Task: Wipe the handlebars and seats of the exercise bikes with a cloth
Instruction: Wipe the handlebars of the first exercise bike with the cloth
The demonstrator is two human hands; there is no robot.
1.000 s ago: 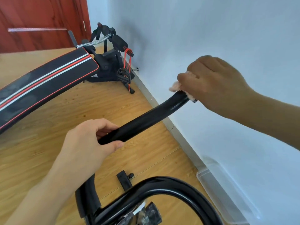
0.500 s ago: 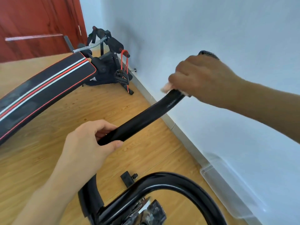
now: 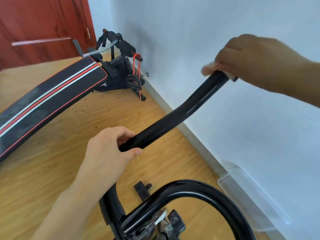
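Closest to me, at the bottom of the view, a glossy black curved frame tube arcs over a cluttered metal fitting whose details I cannot make out. Just past it a small black bracket lies flat on the wooden floor.

My left hand comes up from the lower left and is wrapped around the near end of the black handlebar: fingers curl over the top and the thumb presses underneath, a full closed grip on the bar. From there the handlebar runs up and to the right, bending slightly upward toward its far end.

My right hand reaches in from the right edge and is clenched over that far end, holding a pale pinkish cloth against the bar. A bit of cloth pokes out on the left of the fingers and a sliver shows under the palm; the hand and cloth are motion-blurred, so I cannot tell how much of the bar the cloth covers.

A clear plastic container sits on the floor against the pale blue wall, lower right.

Farther back on the left stretches a black padded bench with red and white stripes, tilted upward toward its black frame with a metal spring and red resistance cords. Behind it stands a dark red door.
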